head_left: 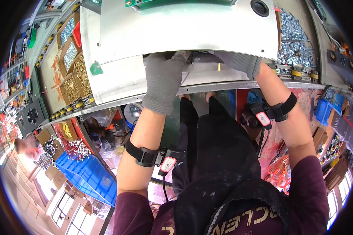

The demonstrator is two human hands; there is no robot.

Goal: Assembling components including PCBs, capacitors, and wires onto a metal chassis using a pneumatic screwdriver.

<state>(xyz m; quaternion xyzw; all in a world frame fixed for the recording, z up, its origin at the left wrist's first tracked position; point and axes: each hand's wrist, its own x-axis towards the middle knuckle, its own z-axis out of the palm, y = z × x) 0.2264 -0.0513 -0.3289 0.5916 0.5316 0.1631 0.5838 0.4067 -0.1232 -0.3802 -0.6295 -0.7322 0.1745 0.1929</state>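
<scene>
A large white metal panel (176,31) lies in front of me, its near edge raised over a lower sheet-metal plate (121,80). My left hand (162,76), in a grey knit glove, reaches under that edge. Its thumb side shows beside a dark part (204,57) in the gap, but the other fingertips are hidden. From the right, my right hand (241,62), gloved the same way, also goes in under the edge, its fingers out of sight. What either hand grips cannot be seen. A small yellow piece (219,67) shows between them.
Cardboard boxes of brass-coloured screws (81,74) and silver fasteners (69,55) stand at left. Many silver fasteners (296,39) lie at right. A metal rail (208,87) with rollers runs along the near side. A blue crate (86,176) sits lower left.
</scene>
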